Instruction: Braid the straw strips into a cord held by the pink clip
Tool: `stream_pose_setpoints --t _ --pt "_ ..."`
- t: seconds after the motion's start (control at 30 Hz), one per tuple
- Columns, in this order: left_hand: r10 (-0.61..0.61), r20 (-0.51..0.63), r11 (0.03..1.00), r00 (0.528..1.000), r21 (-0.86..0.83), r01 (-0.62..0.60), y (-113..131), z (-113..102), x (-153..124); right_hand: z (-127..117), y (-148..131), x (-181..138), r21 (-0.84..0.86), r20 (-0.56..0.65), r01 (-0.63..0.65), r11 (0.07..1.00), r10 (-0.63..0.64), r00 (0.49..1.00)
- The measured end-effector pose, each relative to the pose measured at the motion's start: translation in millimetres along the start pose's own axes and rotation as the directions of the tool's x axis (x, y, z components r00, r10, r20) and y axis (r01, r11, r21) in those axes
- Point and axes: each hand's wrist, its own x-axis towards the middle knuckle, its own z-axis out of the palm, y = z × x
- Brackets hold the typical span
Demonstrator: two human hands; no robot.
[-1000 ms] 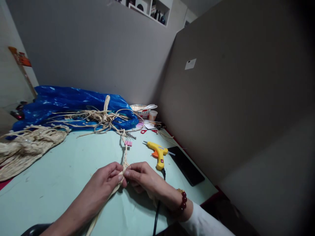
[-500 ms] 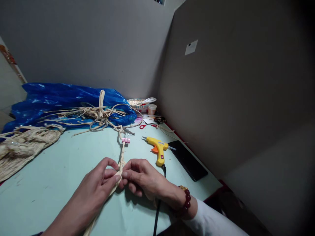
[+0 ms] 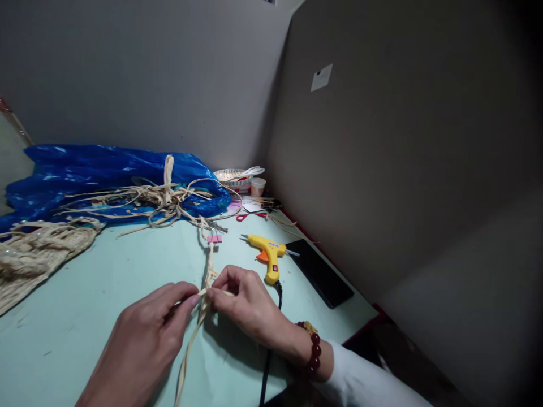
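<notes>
Braid point(image 3: 210, 264) plaiting seems underway, left grip point(image 3: 146, 328) and right grip point(image 3: 250, 305) pinched closed on one strand point(image 3: 202, 292), the next crossing likely needing tension.

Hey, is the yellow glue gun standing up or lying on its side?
Lying on its side: the glue gun rests on the pale green tabletop, its broad side facing up.

No lettering can be read. The yellow hot glue gun point(image 3: 270, 257), lying just beyond the right hand point(image 3: 246, 299), carries a pale label point(image 3: 274, 245) along its barrel, its print too small to make out. Farther ahead and to the right of that hand, a white card point(image 3: 321, 78) on the grey partition point(image 3: 382, 141) bears a dark, illegible mark.
</notes>
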Motion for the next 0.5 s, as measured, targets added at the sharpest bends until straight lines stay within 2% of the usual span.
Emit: stream_pose_setpoints --t 0.1,0.2,0.27,0.33,0.4,0.5 --pt "0.095 -0.045 0.995 0.994 0.01 -0.095 3 1 -2 -1 -2 -3 -0.121 -0.024 0.095 0.988 -0.099 0.995" --pt "0.273 -0.067 0.959 0.96 0.101 -0.265 2 8 -7 -1 -1 -3 -0.089 -0.007 0.119 0.989 -0.12 0.993" --pt "0.464 -0.103 0.87 0.88 0.238 -0.431 -1 15 -10 -2 1 -1 0.001 0.014 0.075 0.997 -0.075 0.997" --pt "0.639 -0.099 0.723 0.763 0.414 -0.553 -6 20 -13 -3 2 2 0.09 0.06 0.034 0.995 -0.039 0.997" --pt "0.743 -0.049 0.573 0.667 0.56 -0.598 -11 23 -14 -4 3 4 0.159 0.101 0.021 0.987 -0.037 0.994" --pt "0.81 0.003 0.439 0.586 0.659 -0.61 -14 25 -15 -4 4 7 0.242 0.118 0.003 0.97 -0.032 0.992"
